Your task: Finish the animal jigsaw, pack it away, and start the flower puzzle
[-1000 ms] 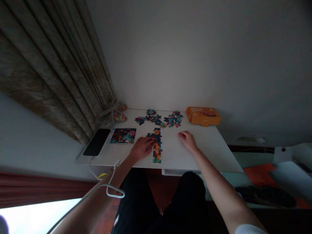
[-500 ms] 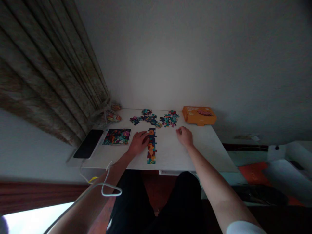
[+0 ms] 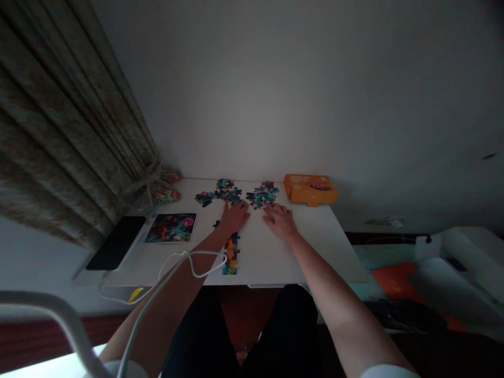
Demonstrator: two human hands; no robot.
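Observation:
My left hand [image 3: 236, 215] reaches over the top of a joined strip of jigsaw pieces [image 3: 230, 254], its fingers stretched at the near edge of the left heap of loose jigsaw pieces [image 3: 228, 191]. Part of the strip lies hidden under my left hand and wrist. My right hand [image 3: 280, 220] rests with spread fingers at the near edge of the right heap of jigsaw pieces [image 3: 263, 195]. No piece shows clearly in either hand. A colourful reference picture [image 3: 171, 228] lies flat to the left.
An orange puzzle box [image 3: 311, 189] stands at the table's back right. A dark phone or tablet [image 3: 117, 242] lies at the left edge, near a clear bag with colourful contents [image 3: 163, 194]. A white cable [image 3: 205, 273] hangs across my left forearm. Curtains [image 3: 71, 105] hang at left.
My left hand has moved from beside the strip forward to the left heap. My right hand, closed before, has opened and reached to the right heap. The whole view has shifted slightly.

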